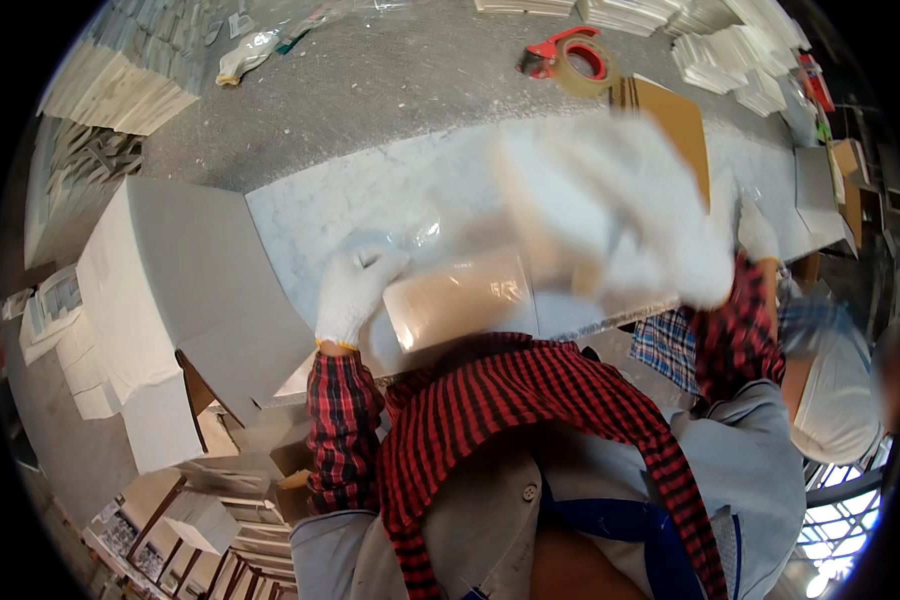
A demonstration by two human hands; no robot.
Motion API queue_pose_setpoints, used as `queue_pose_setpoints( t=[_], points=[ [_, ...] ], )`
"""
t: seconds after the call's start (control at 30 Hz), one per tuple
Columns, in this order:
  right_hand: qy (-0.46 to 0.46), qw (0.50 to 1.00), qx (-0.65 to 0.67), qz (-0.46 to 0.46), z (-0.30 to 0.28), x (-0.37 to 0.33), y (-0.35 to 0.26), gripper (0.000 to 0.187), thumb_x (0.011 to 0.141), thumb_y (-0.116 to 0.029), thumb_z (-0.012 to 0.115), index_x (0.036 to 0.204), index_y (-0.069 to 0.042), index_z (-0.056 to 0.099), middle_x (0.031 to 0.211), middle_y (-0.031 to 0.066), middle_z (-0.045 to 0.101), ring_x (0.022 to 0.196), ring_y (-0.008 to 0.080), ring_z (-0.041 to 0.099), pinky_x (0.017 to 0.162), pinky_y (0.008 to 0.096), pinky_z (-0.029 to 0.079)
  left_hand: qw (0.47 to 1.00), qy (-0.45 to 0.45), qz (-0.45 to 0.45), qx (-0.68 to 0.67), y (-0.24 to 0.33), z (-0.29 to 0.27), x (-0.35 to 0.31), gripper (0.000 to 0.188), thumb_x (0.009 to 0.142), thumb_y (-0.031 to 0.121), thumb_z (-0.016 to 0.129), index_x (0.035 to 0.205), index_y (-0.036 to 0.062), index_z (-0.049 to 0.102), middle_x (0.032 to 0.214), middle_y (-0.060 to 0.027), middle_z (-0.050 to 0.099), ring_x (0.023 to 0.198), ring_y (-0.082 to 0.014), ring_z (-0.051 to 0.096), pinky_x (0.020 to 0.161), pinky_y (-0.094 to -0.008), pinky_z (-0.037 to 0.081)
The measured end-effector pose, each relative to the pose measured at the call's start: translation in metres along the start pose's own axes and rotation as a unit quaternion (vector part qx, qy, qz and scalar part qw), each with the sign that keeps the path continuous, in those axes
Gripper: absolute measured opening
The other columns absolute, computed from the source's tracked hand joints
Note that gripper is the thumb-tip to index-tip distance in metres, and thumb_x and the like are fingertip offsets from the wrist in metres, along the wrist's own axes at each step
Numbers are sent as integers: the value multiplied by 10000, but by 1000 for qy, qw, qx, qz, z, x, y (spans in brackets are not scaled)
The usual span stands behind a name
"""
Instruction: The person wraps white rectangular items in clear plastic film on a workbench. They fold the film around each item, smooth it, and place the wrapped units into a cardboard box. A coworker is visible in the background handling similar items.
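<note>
My left hand (347, 295), in a white glove, is at the left end of a flat light-brown package (460, 298) in shiny clear wrap. Its thumb and forefinger stand apart, pointing toward the package. Clear film (422, 233) lies just beyond the fingers. My right hand (698, 255), also gloved, is smeared by motion at the right of the package. A blurred white thing with a pale tan edge (545, 190) is by it, over the bench; its kind and the right fingers' grip cannot be made out.
A large grey-white carton (205, 270) stands at left. A red tape dispenser (570, 60) and brown cardboard (675, 125) lie beyond the bench's pale sheet (300, 210). White stacks (735, 60) stand far right. A co-worker's gloved hand (757, 232) is close to my right arm.
</note>
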State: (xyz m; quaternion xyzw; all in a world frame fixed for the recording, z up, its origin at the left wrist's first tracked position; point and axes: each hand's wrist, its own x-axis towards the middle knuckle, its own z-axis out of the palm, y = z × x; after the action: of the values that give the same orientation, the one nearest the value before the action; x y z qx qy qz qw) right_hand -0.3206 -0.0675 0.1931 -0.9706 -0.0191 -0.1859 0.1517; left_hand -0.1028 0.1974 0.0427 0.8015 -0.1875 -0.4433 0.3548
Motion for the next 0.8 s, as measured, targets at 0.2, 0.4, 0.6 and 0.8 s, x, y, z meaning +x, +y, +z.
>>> queue_pose_setpoints(
  t=[0.2, 0.4, 0.6, 0.8],
  points=[
    [-132, 981, 122, 76, 53, -48, -103, 838, 676, -605, 861, 1324, -114, 656, 1163, 202, 631, 1038, 405, 618, 886, 507, 504, 998, -29, 53, 10, -30, 5, 30, 415, 866, 377, 768, 990, -17, 803, 830, -88, 770, 750, -148, 681, 708, -315, 523],
    [-121, 991, 51, 28, 107, -32, -127, 799, 732, -650, 816, 1353, -170, 669, 1057, 158, 628, 999, 351, 617, 871, 491, 485, 997, -45, 59, -23, -16, 7, 24, 433, 861, 374, 762, 993, -37, 800, 844, -96, 770, 762, -167, 680, 706, -329, 522],
    [-96, 995, -19, 8, 129, -29, -112, 792, 796, -653, 748, 1417, -179, 618, 1114, 160, 572, 1061, 362, 556, 940, 492, 432, 995, -46, 59, -72, -25, 9, 31, 366, 870, 313, 771, 976, -35, 806, 875, -97, 784, 776, -168, 690, 719, -324, 534],
    [-111, 993, -30, 7, 124, -19, -104, 836, 731, -651, 796, 1406, -186, 634, 1096, 136, 611, 1056, 325, 597, 924, 491, 462, 994, -56, 66, -61, -25, 8, 33, 335, 875, 297, 775, 951, -28, 807, 880, -95, 785, 798, -160, 697, 732, -315, 542]
  ],
)
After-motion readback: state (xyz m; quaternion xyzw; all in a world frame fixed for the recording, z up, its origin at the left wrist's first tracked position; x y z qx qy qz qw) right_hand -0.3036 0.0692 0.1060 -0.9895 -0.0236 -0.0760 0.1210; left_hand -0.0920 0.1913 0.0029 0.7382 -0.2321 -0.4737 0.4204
